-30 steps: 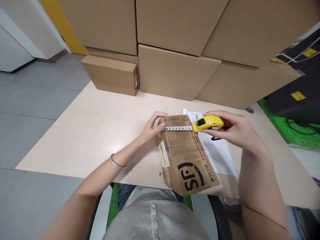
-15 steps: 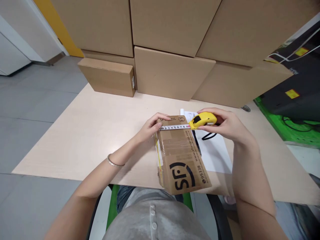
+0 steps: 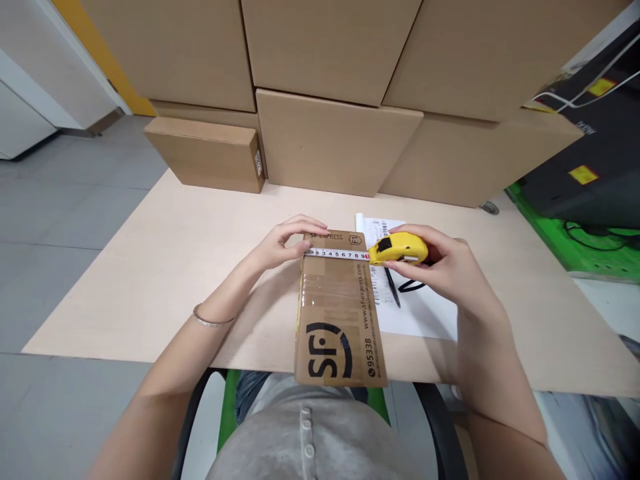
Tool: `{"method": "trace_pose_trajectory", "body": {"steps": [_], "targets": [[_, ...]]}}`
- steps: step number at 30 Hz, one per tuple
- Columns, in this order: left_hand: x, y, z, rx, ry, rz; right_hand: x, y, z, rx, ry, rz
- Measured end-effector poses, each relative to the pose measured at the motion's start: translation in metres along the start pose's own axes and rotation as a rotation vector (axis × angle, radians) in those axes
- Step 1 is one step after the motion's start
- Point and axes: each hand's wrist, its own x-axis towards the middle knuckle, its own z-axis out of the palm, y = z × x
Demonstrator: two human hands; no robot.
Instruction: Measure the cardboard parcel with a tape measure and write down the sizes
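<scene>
A brown cardboard box (image 3: 336, 300) with black SF Express print lies in front of me, its near end reaching the table's front edge. My left hand (image 3: 287, 243) grips the box's far left corner, the thumb at the end of the tape blade (image 3: 336, 254). That white numbered blade stretches across the top face, from the left edge to about the right one. In my right hand (image 3: 434, 257) is the yellow tape measure (image 3: 400, 249), its mouth at the box's right edge. A black wrist strap (image 3: 411, 287) hangs below it.
White paper sheets (image 3: 425, 313) and a black pen (image 3: 393, 288) lie right of the box. Stacked large cartons (image 3: 335, 143) wall off the table's back, with a flatter carton (image 3: 205, 157) at left. A black machine (image 3: 575, 167) stands on a green surface at right.
The box has swung from a slant to nearly straight and sits flatter, its near end shifting left. Both hands have moved slightly left in view, with the blade still stretched between them.
</scene>
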Motion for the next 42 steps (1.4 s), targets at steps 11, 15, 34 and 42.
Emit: {"method": "trace_pose_trajectory", "body": {"steps": [11, 15, 34, 42], "targets": [[0.005, 0.027, -0.013, 0.193, -0.071, 0.067, -0.001, -0.003, 0.001, -0.010, 0.010, 0.039], [0.004, 0.027, -0.013, 0.178, -0.072, 0.045, -0.002, -0.003, -0.002, -0.030, 0.002, 0.019], [-0.028, 0.068, -0.003, 0.526, 0.137, -0.005, 0.031, -0.038, 0.056, -0.075, -0.034, -0.065], [-0.097, 0.103, 0.057, 0.674, -0.063, 0.559, 0.040, 0.014, 0.055, 0.556, 0.057, 0.334]]}}
